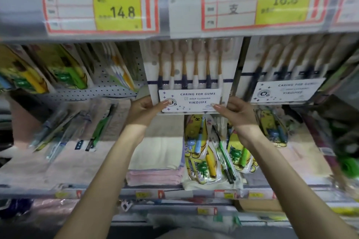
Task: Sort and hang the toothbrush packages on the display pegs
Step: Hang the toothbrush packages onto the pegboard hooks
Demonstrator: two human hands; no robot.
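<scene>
Here I read "CARING FOR GUMS, DEEP CLEANING, YIKOJIFE" on the white toothbrush pack (191, 75); my left hand (144, 109) and right hand (236, 109) pinch its lower corners.

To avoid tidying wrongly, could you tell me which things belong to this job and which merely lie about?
Job: white card toothbrush package; left hand; right hand; yellow cartoon toothbrush packs.
Lying about: folded pink towels; red and yellow price tags.

Both hands (144, 108) (236, 109) grip one toothbrush package (191, 75) (label: YIKOJIFE).
</scene>
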